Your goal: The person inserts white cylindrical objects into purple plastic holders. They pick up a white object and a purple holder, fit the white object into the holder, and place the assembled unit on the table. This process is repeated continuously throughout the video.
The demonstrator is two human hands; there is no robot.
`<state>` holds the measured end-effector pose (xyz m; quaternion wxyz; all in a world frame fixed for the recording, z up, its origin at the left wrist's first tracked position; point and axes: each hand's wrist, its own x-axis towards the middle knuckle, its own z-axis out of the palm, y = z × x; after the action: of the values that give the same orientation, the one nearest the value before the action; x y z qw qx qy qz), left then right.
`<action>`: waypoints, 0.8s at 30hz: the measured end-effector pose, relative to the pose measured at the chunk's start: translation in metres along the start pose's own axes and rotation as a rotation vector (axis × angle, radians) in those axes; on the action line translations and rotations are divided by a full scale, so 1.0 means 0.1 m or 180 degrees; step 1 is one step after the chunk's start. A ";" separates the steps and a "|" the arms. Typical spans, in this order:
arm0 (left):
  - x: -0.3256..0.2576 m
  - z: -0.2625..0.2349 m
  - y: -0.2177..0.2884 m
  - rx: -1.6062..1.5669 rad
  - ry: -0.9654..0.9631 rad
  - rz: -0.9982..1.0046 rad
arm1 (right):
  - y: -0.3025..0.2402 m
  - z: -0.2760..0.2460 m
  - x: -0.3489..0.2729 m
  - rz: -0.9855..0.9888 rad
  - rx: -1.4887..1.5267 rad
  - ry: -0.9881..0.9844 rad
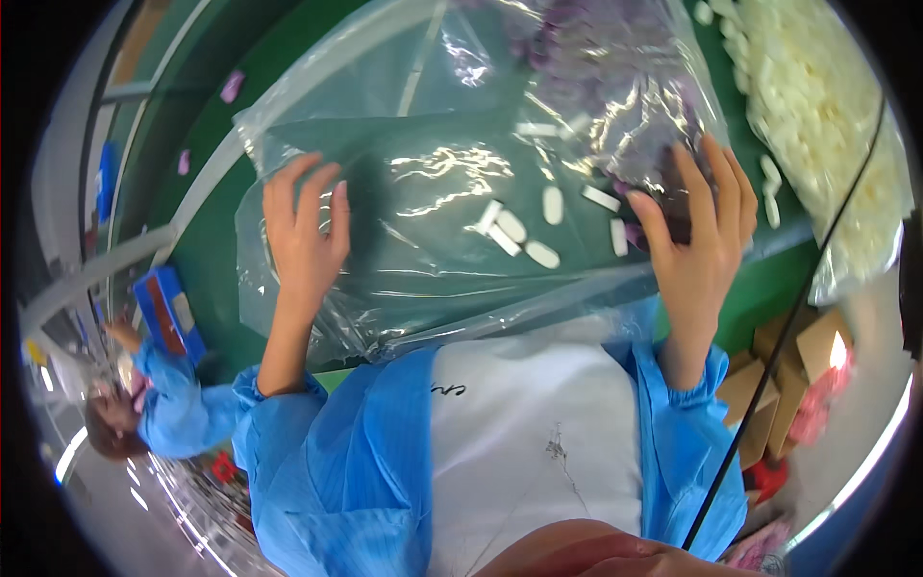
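Observation:
A large clear plastic bag lies spread over the green table in front of me. My left hand is at the bag's left side, fingers apart and slightly curled, holding nothing. Over the bag's right side is my right hand, its fingers spread near the purple pieces gathered at the far right of the bag. Between my hands are several small white oblong pieces, some flat and some on edge. Whether they lie on the film or under it I cannot tell.
A clear bag full of cream-white pieces stands at the far right, a few loose white ones beside it. Loose purple pieces lie at the left. A blue box and a co-worker in blue are left; cardboard boxes are right.

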<state>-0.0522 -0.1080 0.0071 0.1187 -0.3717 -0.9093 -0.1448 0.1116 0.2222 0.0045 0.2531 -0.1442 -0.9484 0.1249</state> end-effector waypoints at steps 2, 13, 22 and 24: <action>0.29 0.07 0.32 -0.0659 0.0045 0.0446 | -0.09 -0.01 0.02 -0.0201 0.0108 -0.0011; 1.05 0.78 0.90 -0.1786 0.0389 0.0951 | -0.28 0.22 0.23 -0.0032 0.0626 0.0816; 1.14 1.10 0.90 -0.2280 0.0586 0.0677 | -0.22 0.29 0.25 0.0668 0.0259 0.0836; 1.06 1.00 0.84 -0.2250 0.0573 0.0754 | -0.33 0.23 0.21 0.0400 0.0315 0.1029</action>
<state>-0.0771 0.0528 -0.0366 0.0785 -0.4779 -0.7400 -0.4668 0.0754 0.1946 0.0047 0.4008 -0.2087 -0.8772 0.1622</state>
